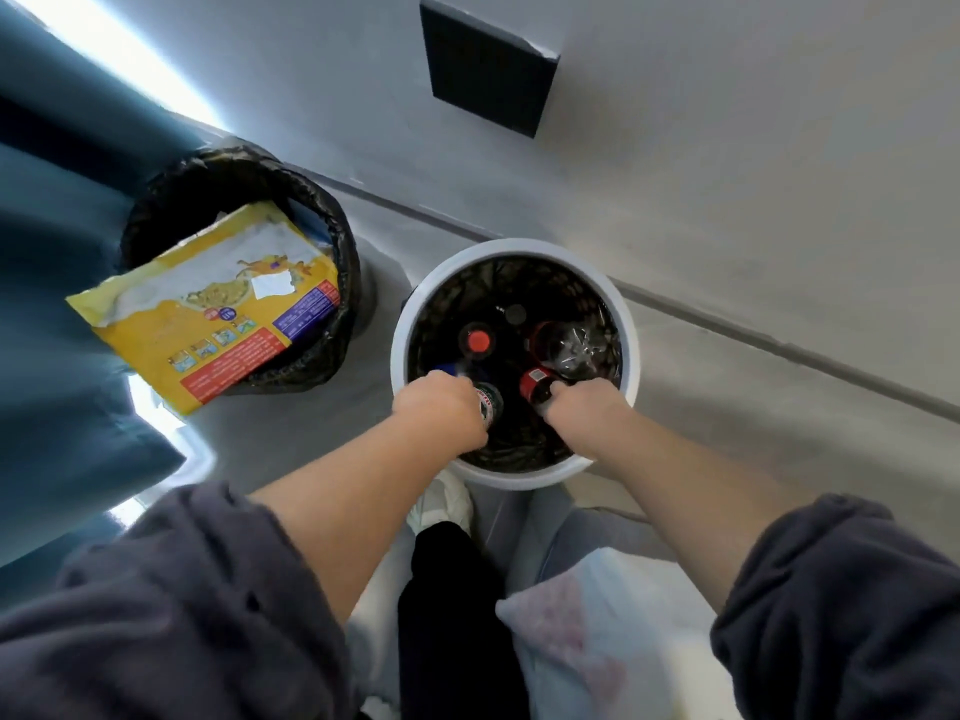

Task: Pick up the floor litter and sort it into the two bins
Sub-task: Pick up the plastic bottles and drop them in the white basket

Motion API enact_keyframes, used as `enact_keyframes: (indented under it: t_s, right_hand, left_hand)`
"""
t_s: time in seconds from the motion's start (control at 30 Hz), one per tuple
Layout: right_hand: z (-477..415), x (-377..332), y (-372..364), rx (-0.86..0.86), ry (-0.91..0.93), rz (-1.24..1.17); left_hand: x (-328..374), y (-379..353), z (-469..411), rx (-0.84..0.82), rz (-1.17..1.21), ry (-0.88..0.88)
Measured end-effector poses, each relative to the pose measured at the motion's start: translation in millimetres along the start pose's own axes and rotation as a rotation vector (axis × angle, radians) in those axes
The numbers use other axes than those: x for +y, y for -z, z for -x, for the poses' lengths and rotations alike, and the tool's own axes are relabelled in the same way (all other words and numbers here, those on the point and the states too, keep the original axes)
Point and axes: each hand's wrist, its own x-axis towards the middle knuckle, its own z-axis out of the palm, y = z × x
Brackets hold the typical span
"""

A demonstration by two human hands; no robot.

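Hands: both reach down over the near rim of the white bin (511, 249), side by side, left hand (441, 410) at about 7 o'clock of the opening, right hand (584, 410) at about 5 o'clock.
Left hand: clenched round a bottle with a green-and-white label (488, 402), whose label end shows just past the knuckles.
Right hand: clenched round a dark bottle with a red label (535, 387), which points toward 10 o'clock from the fist.
Long axes: both bottles lie tilted, lower ends aimed into the bin; neither appears to rest on the litter below.
Bin contents: a bottle with a red cap (479, 341) near centre and a clear crumpled bottle (576, 348) at 2 o'clock, both beneath and beyond the hands.
Second bin: the black-lined bin (343, 252) stands at 9 o'clock of the white one, apart from it, with a yellow packet (208, 314) leaning out over its near rim.
Judgement: each bottle sits directly over the opening, so the coming release probably needs only a parting of the fingers, no sideways travel.
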Motion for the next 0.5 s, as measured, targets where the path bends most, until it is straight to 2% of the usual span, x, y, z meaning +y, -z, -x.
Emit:
enact_keyframes:
  t_s: [0.1, 0.23, 0.5]
  right_hand:
    - [-8.3, 0.9, -6.6, 0.065, -0.005, -0.067]
    - [-13.0, 4.3, -15.6, 0.141, -0.034, -0.158]
    - [-24.5, 10.0, -27.7, 0.131, -0.013, -0.307]
  left_hand:
    - [20.3, -8.3, -27.6, -0.036, -0.022, 0.015]
    - [24.8, -14.8, -46.2, 0.055, 0.055, 0.004]
    - [24.1, -43.1, -70.3, 0.101, -0.036, -0.039]
